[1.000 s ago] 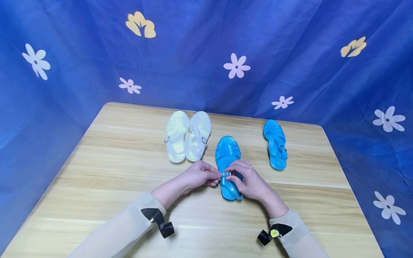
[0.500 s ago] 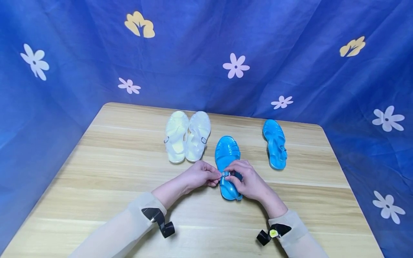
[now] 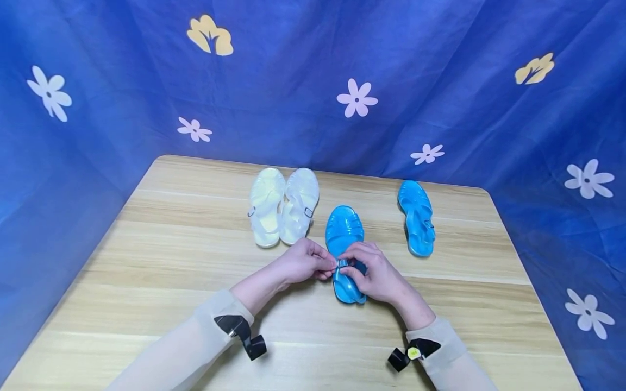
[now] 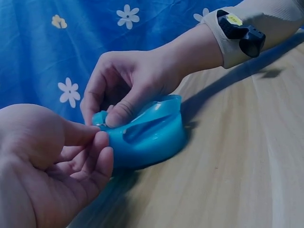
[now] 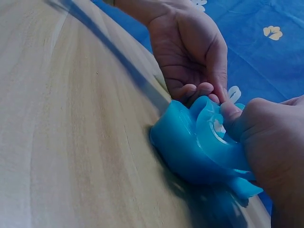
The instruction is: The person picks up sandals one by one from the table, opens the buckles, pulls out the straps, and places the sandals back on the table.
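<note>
Near the middle of the wooden table (image 3: 171, 260) lies a blue sandal (image 3: 344, 239), and the left hand (image 3: 303, 263) and the right hand (image 3: 376, 274) both pinch its strap buckle (image 3: 342, 263), while a white pair of sandals (image 3: 283, 206) stands just behind on the left and a second blue sandal (image 3: 417, 217) lies apart on the right, before the blue flowered cloth (image 3: 342, 81).

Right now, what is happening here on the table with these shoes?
A person works on a blue sandal lying on the wooden table. The left hand and right hand both pinch at its buckle on the strap. The other blue sandal lies apart to the right, and a white pair lies side by side behind.
</note>
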Tool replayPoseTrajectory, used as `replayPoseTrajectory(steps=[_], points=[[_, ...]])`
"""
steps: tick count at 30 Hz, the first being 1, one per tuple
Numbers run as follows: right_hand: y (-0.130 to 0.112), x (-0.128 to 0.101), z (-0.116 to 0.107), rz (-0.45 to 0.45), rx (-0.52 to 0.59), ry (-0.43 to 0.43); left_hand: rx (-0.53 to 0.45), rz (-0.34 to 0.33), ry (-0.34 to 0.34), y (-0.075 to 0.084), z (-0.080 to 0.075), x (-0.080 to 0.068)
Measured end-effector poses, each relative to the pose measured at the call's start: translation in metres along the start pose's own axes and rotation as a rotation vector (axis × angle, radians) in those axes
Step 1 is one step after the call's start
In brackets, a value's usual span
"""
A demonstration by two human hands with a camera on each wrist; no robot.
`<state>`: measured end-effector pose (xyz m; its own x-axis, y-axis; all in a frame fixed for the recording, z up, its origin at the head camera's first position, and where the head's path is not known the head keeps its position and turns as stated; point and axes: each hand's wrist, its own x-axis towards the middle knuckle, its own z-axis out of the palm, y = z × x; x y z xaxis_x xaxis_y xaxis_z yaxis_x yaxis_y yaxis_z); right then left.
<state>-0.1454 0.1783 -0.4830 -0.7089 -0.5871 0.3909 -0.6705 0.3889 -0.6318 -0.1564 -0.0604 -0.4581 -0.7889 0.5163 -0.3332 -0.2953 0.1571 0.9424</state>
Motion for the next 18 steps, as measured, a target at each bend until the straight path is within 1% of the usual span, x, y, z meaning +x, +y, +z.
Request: replayPoseTrajectory(steps=[3,7,9,11,12,14,18], points=[[-0.0011,0.0003,-0.0002,-0.002,-0.002,0.001,0.012,0.013,-0.012,0.0019,-0.0008,-0.0014],[-0.0015,-0.0004,-0.0009,0.005,-0.014,0.006,-0.008,0.018,-0.032,0.0018,-0.0020,-0.0023],[-0.0017,-0.0011,-0.0017,0.017,-0.017,0.004,-0.017,0.018,-0.034,0.0013,-0.0023,-0.0027],[-0.0018,-0.0018,-0.0028,0.029,-0.012,-0.002,-0.004,0.029,-0.028,0.0008,-0.0021,-0.0036],[-0.0022,-0.0022,-0.0036,0.035,-0.010,-0.005,0.015,0.042,-0.024,0.0002,-0.0018,-0.0041],[-0.0029,-0.0024,-0.0050,0.043,-0.003,-0.016,0.090,0.084,-0.009,-0.0009,-0.0014,-0.0047],[-0.0027,-0.0024,-0.0064,0.034,0.010,-0.016,0.281,0.190,0.052,-0.0024,0.0011,-0.0054]])
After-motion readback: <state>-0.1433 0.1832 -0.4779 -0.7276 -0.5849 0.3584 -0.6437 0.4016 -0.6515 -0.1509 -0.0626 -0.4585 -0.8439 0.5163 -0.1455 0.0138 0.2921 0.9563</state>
